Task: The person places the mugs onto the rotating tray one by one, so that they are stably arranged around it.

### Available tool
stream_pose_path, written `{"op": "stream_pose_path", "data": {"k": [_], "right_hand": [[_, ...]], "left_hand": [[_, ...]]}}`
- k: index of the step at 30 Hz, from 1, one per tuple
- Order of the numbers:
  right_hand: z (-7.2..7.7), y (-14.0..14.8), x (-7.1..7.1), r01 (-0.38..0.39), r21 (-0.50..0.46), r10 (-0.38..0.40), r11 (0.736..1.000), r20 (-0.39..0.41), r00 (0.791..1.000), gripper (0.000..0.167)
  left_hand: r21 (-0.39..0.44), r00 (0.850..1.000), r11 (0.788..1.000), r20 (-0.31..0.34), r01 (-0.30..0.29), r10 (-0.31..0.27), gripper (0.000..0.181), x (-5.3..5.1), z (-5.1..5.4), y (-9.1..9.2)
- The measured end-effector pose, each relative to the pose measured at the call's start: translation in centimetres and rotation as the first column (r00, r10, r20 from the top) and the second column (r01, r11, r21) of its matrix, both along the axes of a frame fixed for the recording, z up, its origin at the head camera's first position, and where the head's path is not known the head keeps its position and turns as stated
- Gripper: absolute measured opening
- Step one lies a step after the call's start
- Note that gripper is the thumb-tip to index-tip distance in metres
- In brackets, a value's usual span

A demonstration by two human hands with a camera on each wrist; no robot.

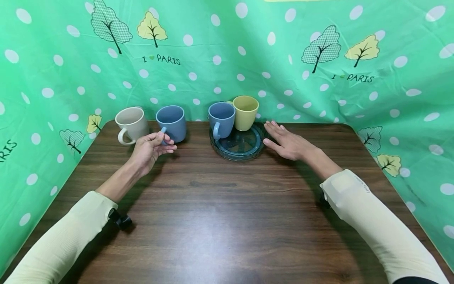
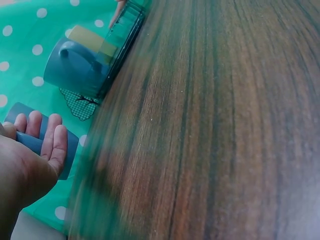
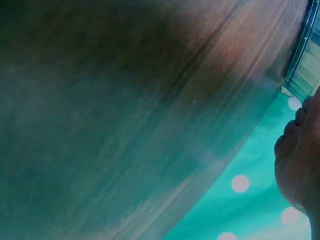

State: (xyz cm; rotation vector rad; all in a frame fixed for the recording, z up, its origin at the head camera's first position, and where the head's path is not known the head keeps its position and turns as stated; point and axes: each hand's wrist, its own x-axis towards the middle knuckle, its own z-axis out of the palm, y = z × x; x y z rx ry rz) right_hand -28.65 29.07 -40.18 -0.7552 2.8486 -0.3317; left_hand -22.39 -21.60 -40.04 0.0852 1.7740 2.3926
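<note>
My left hand [image 1: 150, 152] pinches the handle of a blue mug [image 1: 175, 124], thumb against the fingers. In the left wrist view the left hand [image 2: 35, 155] covers part of that mug. Whether the mug's base touches the table is unclear. My right hand [image 1: 289, 144] has its fingers stretched out, at the right side of a round, dark see-through turntable tray [image 1: 237, 156]. On the tray stand a second blue mug [image 1: 222, 118], handle toward me, and a yellow mug [image 1: 245, 112] behind it to the right. The right wrist view shows the right hand [image 3: 297, 155] beside the tray's edge.
A beige mug [image 1: 131, 124] stands at the far left, its handle facing front, close to my left hand. The brown wooden table [image 1: 227, 213] reaches back to a green dotted cloth [image 1: 227, 47], which also hangs at both sides.
</note>
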Motion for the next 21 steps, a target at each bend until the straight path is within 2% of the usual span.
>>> {"op": "stream_pose_path", "data": {"k": [21], "right_hand": [[0.2,0.3,2.0,-0.039,-0.001,0.039,0.999,-0.022,0.999,0.077]], "left_hand": [[-0.016,1.000,1.000,-0.015,-0.002,0.001,0.034,0.5,-0.3,-0.2]]}}
